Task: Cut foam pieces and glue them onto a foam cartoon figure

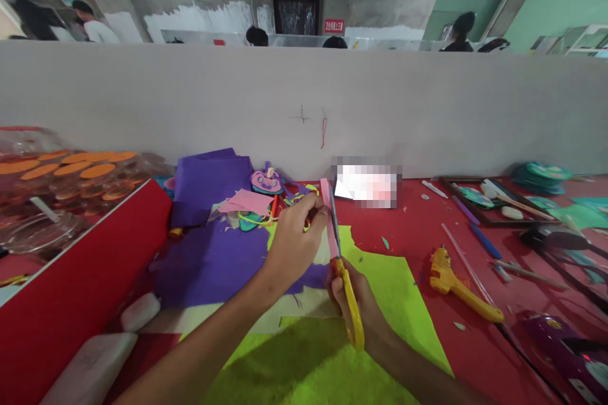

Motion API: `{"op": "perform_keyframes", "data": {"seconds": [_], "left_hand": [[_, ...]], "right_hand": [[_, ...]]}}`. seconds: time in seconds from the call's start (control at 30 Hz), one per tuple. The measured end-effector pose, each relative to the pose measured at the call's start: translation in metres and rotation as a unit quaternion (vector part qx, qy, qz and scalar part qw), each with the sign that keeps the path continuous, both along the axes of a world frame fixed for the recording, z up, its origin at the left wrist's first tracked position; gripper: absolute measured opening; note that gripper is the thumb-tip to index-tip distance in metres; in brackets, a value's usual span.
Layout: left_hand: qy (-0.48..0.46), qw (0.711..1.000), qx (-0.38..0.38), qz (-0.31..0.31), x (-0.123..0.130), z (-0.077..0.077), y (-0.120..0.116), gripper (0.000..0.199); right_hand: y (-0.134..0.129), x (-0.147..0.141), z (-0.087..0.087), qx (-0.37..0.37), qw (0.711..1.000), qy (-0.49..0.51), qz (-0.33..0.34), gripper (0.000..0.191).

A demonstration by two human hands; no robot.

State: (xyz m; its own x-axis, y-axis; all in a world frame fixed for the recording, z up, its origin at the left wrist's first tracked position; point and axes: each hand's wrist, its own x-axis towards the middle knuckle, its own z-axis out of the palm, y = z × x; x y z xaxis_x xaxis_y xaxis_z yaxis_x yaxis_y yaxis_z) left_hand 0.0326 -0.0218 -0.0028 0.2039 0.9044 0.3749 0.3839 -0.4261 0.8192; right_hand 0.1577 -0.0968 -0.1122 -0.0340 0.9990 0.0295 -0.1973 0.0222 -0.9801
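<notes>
My left hand (301,231) pinches a narrow pink strip (331,228) that stands up from the work surface. Yellow-handled scissors (352,307) are in my right hand (356,297), their blades pointing away from me along the strip's right edge. Below both hands lie yellow-green sheets (384,285), with purple sheets (204,266) to the left. Pink pieces (247,202) rest on the purple near a pink and purple cutout (266,181).
A yellow glue gun (463,291) and a dark tray (513,218) of tools lie right. A lit screen (365,186) leans at the wall. Left are a red board (95,266) and jars with orange lids (97,171). People show beyond the partition (213,95).
</notes>
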Motion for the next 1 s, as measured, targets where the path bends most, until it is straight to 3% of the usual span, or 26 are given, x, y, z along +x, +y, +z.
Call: {"op": "perform_keyframes", "data": {"seconds": [0.2, 0.6, 1.0], "left_hand": [[-0.002, 1.0, -0.005, -0.002, 0.0013, 0.0016, -0.0006, 0.023], [-0.017, 1.0, 0.004, 0.009, -0.004, 0.0052, 0.0015, 0.02], [-0.01, 1.0, 0.013, 0.021, -0.0031, 0.001, 0.0045, 0.019]], "right_hand": [[-0.0016, 0.0004, 0.0052, -0.036, 0.999, 0.027, 0.001, 0.055], [-0.0019, 0.0038, 0.0014, 0.017, 0.998, -0.063, 0.005, 0.048], [-0.0031, -0.001, 0.0083, -0.009, 1.0, -0.028, 0.01, 0.055]]}}
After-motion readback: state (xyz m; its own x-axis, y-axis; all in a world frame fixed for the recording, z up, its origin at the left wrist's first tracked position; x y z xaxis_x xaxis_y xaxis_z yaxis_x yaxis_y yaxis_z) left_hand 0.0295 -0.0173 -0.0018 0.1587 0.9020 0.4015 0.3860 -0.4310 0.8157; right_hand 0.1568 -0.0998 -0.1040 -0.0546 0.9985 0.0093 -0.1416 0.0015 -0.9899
